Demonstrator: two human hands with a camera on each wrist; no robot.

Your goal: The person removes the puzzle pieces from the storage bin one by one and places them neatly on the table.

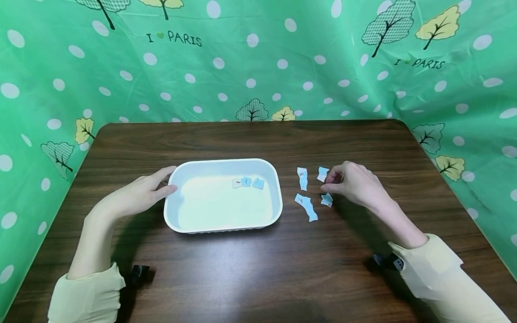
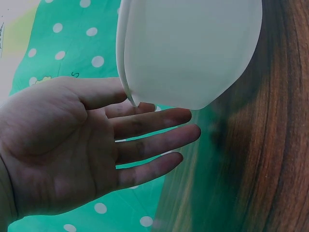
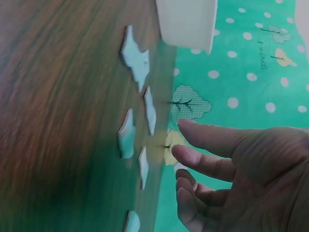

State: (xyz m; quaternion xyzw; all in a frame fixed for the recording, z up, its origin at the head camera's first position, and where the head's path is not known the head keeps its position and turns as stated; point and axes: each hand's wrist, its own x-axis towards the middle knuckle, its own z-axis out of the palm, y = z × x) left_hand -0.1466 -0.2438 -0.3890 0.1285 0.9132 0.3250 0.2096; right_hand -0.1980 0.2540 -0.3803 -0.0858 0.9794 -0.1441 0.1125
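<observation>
A white rectangular plastic tray (image 1: 210,208) stands on the table. At its left end my left hand (image 1: 137,193) pinches the rim between thumb and index finger, the other fingers stretched out below, as the left wrist view shows. Three small light-blue flat pieces (image 1: 258,183) lie in a row inside the tray. To its right are several more irregular pieces (image 1: 306,207), some with dark printed marks. My right hand (image 1: 353,184) hovers over the rightmost ones. In the right wrist view its thumb and index finger (image 3: 186,153) are apart with nothing between them, the other fingers loosely bent.
The dark wood table (image 1: 242,278) has its far edge behind the tray. Beyond it hangs a green dotted cloth (image 1: 262,63) with trees printed on it. Dark wrist devices sit near both light sleeves (image 1: 436,264).
</observation>
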